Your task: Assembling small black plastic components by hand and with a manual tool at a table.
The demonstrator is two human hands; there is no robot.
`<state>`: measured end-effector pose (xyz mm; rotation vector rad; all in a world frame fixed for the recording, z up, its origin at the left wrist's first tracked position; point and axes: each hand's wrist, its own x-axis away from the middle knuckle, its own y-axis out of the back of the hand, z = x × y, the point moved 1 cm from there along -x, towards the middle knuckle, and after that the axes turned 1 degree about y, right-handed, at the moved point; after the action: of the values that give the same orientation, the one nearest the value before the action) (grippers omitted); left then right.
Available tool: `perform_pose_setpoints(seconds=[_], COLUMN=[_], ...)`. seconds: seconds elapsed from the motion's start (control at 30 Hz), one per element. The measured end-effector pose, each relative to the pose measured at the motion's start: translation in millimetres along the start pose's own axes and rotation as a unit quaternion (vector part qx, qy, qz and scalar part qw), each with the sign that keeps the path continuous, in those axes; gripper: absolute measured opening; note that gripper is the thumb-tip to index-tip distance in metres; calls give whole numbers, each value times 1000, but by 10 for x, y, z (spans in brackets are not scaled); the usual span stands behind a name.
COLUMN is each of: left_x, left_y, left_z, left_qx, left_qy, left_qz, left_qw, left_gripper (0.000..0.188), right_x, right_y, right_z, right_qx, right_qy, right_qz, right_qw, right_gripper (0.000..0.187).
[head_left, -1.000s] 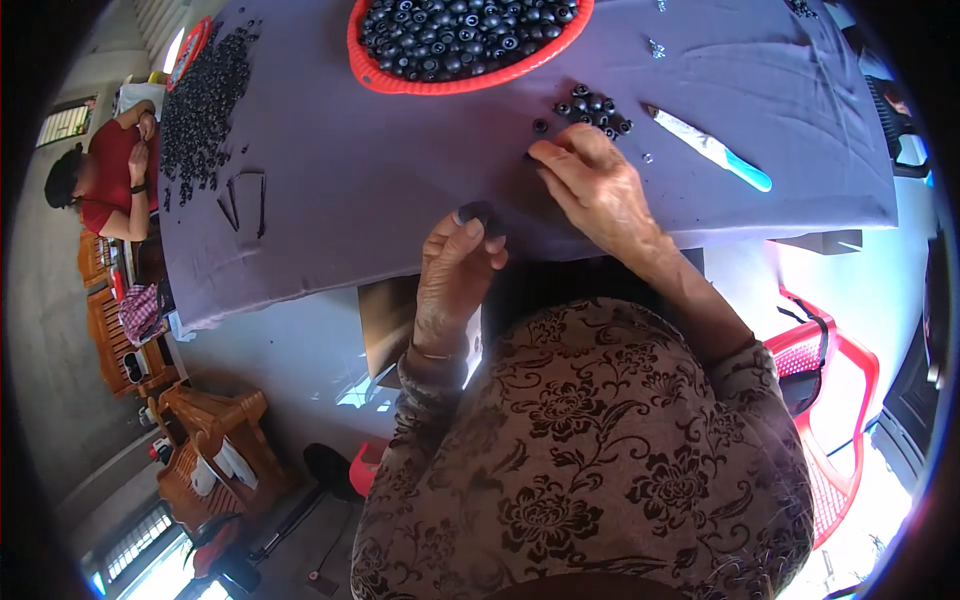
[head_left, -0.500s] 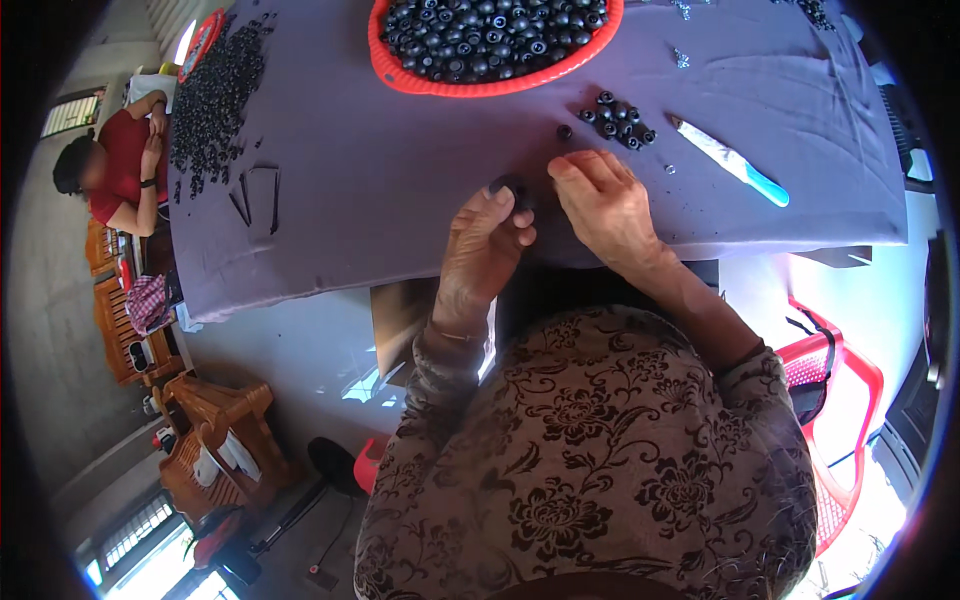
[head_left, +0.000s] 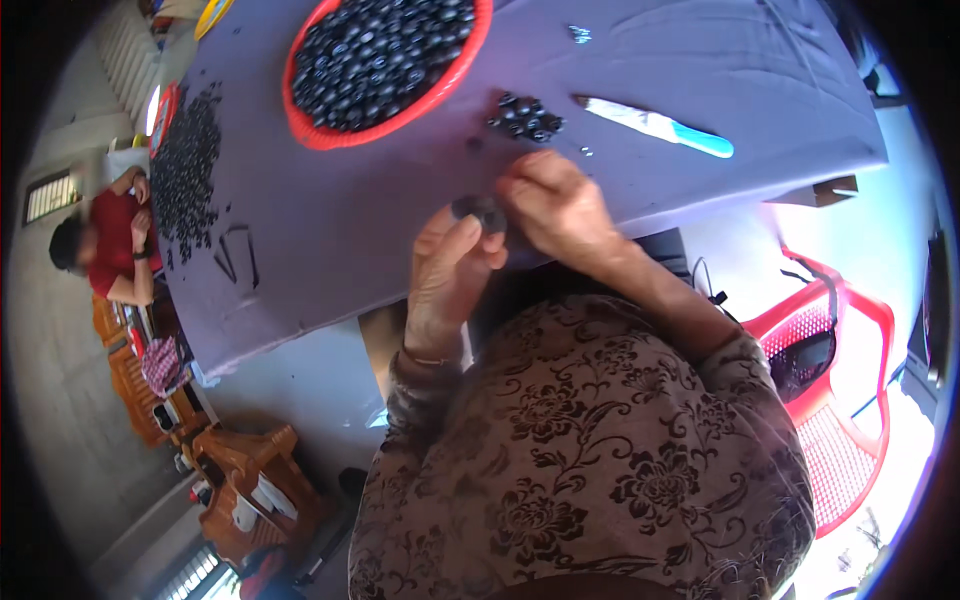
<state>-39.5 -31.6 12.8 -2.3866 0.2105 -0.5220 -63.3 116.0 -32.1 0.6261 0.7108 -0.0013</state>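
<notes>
Between the thumb and fingers of my left hand (head_left: 445, 262) is a small black round part (head_left: 484, 213), partly covered by the thumb. My right hand (head_left: 568, 212) is closed, its fingertips pinched together right beside that part. It is blurred, and whatever the pinch may hold is hidden. Beyond the right hand lies a small cluster of black round hollow pieces (head_left: 527, 118) on the purple cloth. A red-rimmed basket (head_left: 318, 137) heaped with the same kind of black pieces stands farther off to the left.
A knife with a blue handle (head_left: 703, 140) lies right of the cluster. Small clear bits (head_left: 580, 34) sit farther back. Many tiny black parts (head_left: 185, 165) and thin black rods (head_left: 240, 258) lie at left, near another person in red (head_left: 118, 235). A red chair (head_left: 835, 450) stands at right.
The whole view has turned and shifted, so the table things appear moved. My right hand's fingertips have come closer to the black part in my left hand, which keeps its grip.
</notes>
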Motion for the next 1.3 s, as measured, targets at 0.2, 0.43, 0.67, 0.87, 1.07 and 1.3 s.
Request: perform_pose_setpoints(seconds=[0.2,0.43,0.67,0.87,1.07,1.3], left_x=[-72,-157,-154,-133,29,141], left_y=[325,278,298,384,-15,-207], left_z=[121,151,127,164,-1,-51], left_qx=[-133,-37,-51,0,5,-43], left_qy=[-50,-45,-38,-12,10,2], left_qz=[-128,-102,-83,-60,-14,12], left_qw=[982,993,995,998,1000,999], left_gripper=[23,15,11,12,14,13], right_x=[26,87,66,78,-173,-212], right_y=[-55,376,367,426,676,608], right_z=[1,-192,-279,-272,276,327], right_qx=[110,115,205,131,-330,-336], right_qy=[-5,-90,-99,-122,-253,-106], right_qz=[34,-71,-22,-14,43,29], right_qw=[993,987,974,984,908,936], right_gripper=[26,27,22,15,13,18])
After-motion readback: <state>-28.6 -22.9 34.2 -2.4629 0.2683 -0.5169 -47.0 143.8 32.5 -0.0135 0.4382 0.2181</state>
